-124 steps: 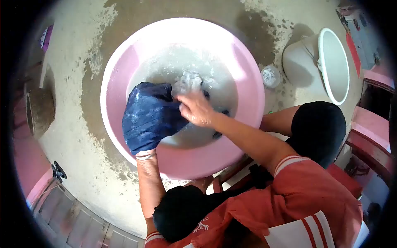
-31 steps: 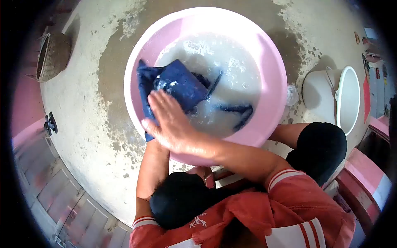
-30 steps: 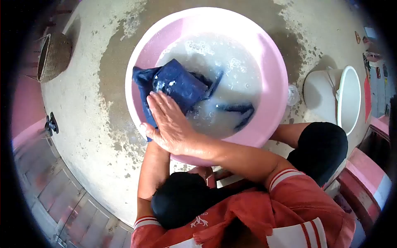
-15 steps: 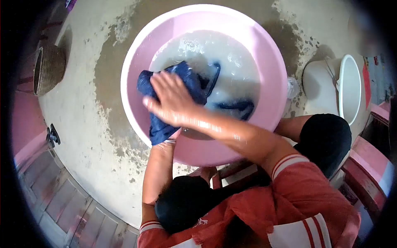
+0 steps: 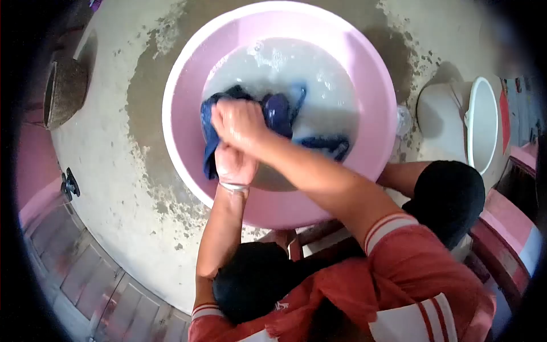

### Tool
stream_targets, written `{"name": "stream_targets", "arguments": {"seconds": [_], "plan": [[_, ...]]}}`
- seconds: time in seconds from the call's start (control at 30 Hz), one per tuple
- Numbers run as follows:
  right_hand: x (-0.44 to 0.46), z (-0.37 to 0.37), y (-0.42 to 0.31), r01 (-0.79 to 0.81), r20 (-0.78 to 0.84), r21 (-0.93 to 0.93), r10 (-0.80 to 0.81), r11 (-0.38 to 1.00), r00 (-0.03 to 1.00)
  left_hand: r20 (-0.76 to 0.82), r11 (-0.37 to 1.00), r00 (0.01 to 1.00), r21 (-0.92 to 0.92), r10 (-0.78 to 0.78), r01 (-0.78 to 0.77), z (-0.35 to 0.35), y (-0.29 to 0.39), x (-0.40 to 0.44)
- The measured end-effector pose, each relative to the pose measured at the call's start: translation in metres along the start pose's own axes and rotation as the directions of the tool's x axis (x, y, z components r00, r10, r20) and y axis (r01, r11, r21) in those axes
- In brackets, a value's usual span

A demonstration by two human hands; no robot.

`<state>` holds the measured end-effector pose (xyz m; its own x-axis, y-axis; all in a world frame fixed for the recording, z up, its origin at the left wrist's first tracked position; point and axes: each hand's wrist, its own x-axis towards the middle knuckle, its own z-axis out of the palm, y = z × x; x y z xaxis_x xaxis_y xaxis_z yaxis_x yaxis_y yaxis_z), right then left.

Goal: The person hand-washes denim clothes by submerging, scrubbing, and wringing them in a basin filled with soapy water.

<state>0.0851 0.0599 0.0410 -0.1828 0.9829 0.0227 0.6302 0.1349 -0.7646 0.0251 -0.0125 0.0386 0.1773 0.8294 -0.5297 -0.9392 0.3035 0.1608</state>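
A wet dark blue cloth (image 5: 208,122) is bunched at the left side of a pink tub (image 5: 188,142), and part of it lies in cloudy water (image 5: 325,114). My right hand (image 5: 242,122) is closed in a fist on the cloth, slightly blurred. Just below it, my left hand (image 5: 235,163) also grips the cloth, palm side up, its fingers partly hidden by the right hand. A white band (image 5: 233,186) circles my left wrist. More dark blue fabric (image 5: 330,146) floats at the right of the water.
On the right a white bucket (image 5: 444,117) lies on its side. A woven basket (image 5: 65,94) is at the far left. Wet patches darken the concrete floor (image 5: 154,102) around the tub. Grey panels (image 5: 108,273) line the lower left, and my knees flank the tub's near side.
My right hand has gone from flat and spread on the cloth to a closed fist. My left hand has come up from under the cloth, which is now more bunched and lower in the water.
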Motion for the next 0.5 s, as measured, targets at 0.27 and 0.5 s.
{"name": "stream_targets", "arguments": {"seconds": [0.27, 0.5], "plan": [[-0.032, 0.01, -0.004, -0.047, 0.074, 0.123, 0.038, 0.991, 0.997, 0.21, 0.984, 0.976, 0.153, 0.058, -0.092, 0.003, 0.019, 0.01], [0.041, -0.068, 0.078, -0.477, 0.678, 0.059, 0.315, 0.877, 0.664, -0.283, 0.642, 0.955, 0.716, -0.093, 0.275, 0.046, 0.036, -0.039]]}}
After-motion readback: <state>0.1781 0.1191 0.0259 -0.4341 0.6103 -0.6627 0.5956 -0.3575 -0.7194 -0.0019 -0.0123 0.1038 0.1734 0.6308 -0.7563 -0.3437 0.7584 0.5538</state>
